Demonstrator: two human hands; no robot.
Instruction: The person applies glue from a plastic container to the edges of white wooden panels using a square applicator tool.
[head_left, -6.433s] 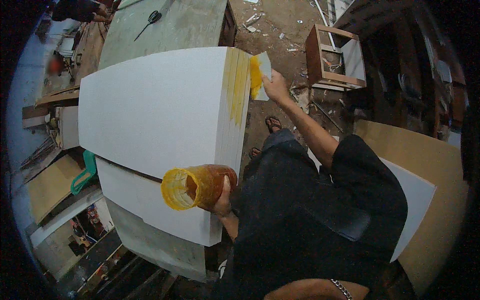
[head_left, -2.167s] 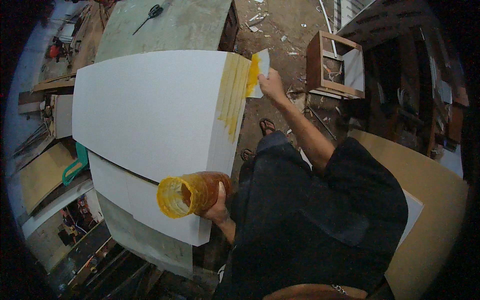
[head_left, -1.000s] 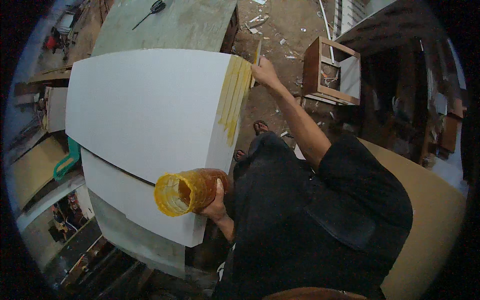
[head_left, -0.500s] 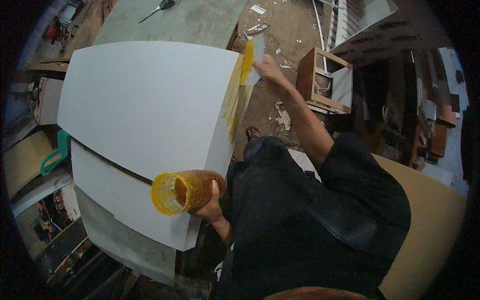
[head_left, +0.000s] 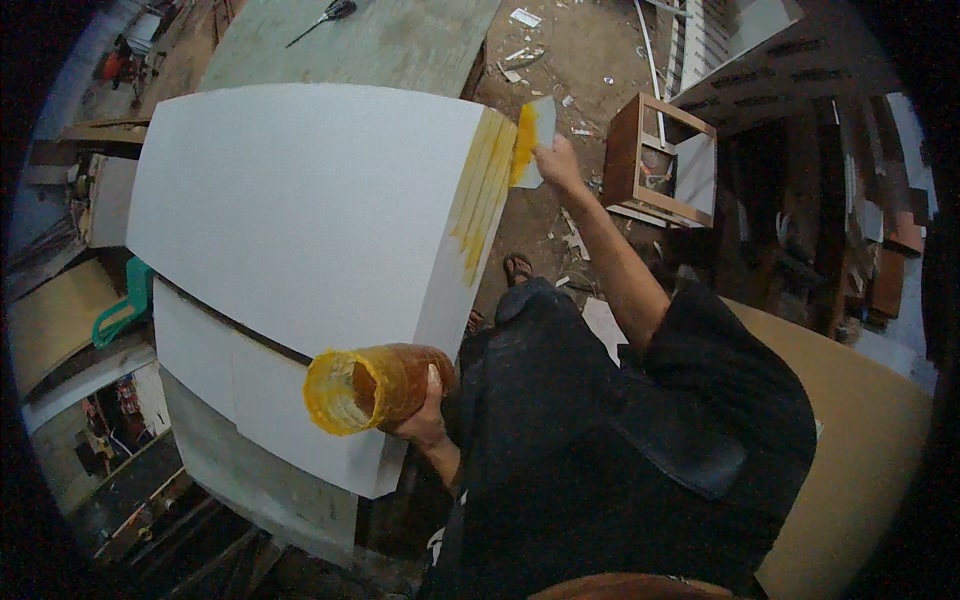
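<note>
Head view: large white flat board point(head_left: 300, 210), yellow glue streaks point(head_left: 480, 190) along its right edge. Right hand point(head_left: 558, 160) closed on a pale flat scraper point(head_left: 530, 140), just off that edge. Left hand point(head_left: 425, 420) wrapped round a glue-smeared amber jar point(head_left: 365, 388) at the board's near corner, mouth tilted leftward.

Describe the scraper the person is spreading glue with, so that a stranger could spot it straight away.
Start at the big white board and go to its far right edge, streaked with yellow glue. Just past that edge the right hand holds a small flat pale card scraper, its near side coated yellow. Nothing else flat there is hand-held.
</note>
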